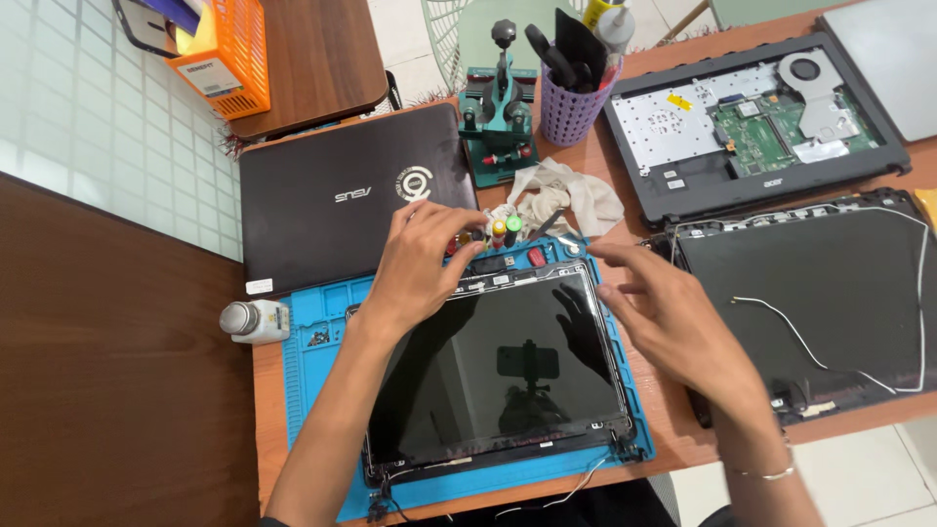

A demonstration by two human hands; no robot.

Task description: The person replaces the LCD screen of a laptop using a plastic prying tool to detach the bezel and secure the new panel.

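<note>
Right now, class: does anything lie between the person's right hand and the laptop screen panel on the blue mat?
Nothing visible does. The right hand hovers open over the right edge of the screen panel, while the left hand rests on its top edge.
</note>
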